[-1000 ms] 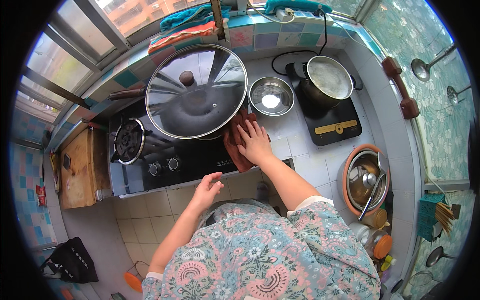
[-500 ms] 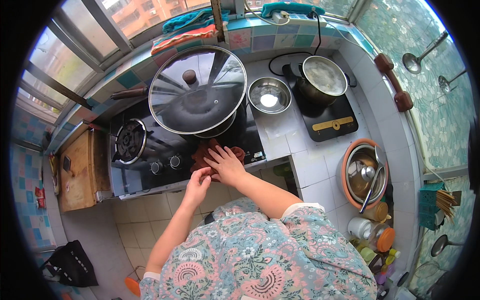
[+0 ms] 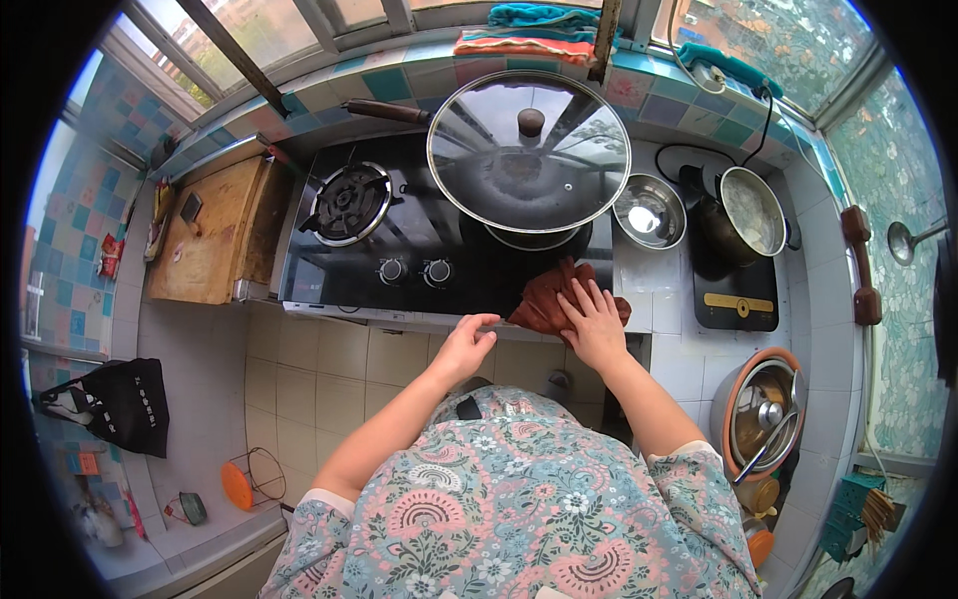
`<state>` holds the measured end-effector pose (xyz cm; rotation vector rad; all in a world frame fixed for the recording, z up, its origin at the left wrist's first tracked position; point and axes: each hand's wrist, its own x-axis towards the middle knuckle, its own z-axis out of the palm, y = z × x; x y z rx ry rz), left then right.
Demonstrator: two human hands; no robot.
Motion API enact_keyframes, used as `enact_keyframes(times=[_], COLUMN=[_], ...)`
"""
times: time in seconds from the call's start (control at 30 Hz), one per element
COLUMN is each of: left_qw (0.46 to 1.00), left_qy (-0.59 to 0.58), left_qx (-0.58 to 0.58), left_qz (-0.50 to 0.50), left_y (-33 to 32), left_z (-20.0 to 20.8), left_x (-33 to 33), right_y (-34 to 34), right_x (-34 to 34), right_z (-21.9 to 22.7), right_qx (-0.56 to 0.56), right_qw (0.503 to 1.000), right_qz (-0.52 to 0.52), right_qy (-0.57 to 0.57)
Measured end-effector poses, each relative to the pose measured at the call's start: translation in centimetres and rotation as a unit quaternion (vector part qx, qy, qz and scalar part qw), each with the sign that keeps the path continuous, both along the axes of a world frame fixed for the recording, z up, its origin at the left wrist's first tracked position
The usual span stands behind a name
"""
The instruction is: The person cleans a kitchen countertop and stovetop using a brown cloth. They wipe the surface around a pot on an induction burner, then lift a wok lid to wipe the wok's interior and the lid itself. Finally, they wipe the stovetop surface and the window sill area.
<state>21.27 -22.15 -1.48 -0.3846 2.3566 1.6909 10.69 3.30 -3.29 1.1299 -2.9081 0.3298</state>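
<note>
My right hand [image 3: 593, 321] lies flat with fingers spread on a crumpled brown cloth [image 3: 544, 302], pressing it against the front right edge of the black glass gas stove [image 3: 419, 225]. To its left, just before the stove's front edge, my left hand [image 3: 467, 349] holds nothing. Its fingers are loosely bent, with thumb and forefinger a little apart. Behind the cloth stands a long-handled wok under a domed glass lid [image 3: 499, 165] with a brown knob. Two control knobs [image 3: 414, 272] sit left of the cloth, and the left burner [image 3: 351, 203] is bare.
A steel bowl [image 3: 649, 212] stands right of the wok. Beyond it, an uncovered pot [image 3: 750, 212] with pale, cloudy contents sits on a black electric cooktop [image 3: 736, 299]. An orange-rimmed basin [image 3: 726, 407] holds a lidded pot and ladle. Wooden boards [image 3: 210, 225] stand at left.
My right hand has slid the cloth rightward along the stove's front. My left hand has drawn away from the right one. The view has swung left, so the scene sits farther right.
</note>
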Motion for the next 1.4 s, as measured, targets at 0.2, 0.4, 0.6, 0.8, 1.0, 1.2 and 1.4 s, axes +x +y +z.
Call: enact_keyframes(times=[0.2, 0.4, 0.6, 0.8, 1.0, 1.2, 1.4], left_qw=[0.998, 0.997, 0.976, 0.993, 0.973, 0.965, 0.973], left_qy=[0.001, 0.007, 0.044, 0.039, -0.016, -0.006, 0.053], left_qx=[0.042, 0.013, -0.192, -0.048, 0.230, 0.235, 0.144], left_qz=[0.046, 0.074, -0.092, -0.104, 0.005, 0.118, 0.171], left_y=[-2.1, -2.7, 0.0, 2.5, -1.1, -8.0, -13.5], left_z=[-2.6, -2.2, 1.4, -0.6, 1.2, 2.4, 3.3], left_x=[2.1, 1.8, -1.7, -1.4, 0.2, 4.6, 6.7], right_y=[-9.8, -13.2, -4.4, 0.5, -8.4, -14.4, -22.4], right_x=[1.5, 0.9, 0.2, 1.2, 4.5, 3.0, 5.5], right_z=[-0.9, -0.6, -0.5, 1.3, 5.8, 6.4, 5.5], right_qx=[-0.015, 0.017, -0.011, -0.050, -0.296, -0.341, -0.378], right_qw=[0.994, 0.990, 0.999, 0.990, 0.850, 0.694, 0.825], right_qz=[0.108, 0.135, 0.040, -0.083, 0.036, -0.023, -0.045], right_qy=[-0.007, -0.020, -0.023, -0.102, -0.434, -0.633, -0.418])
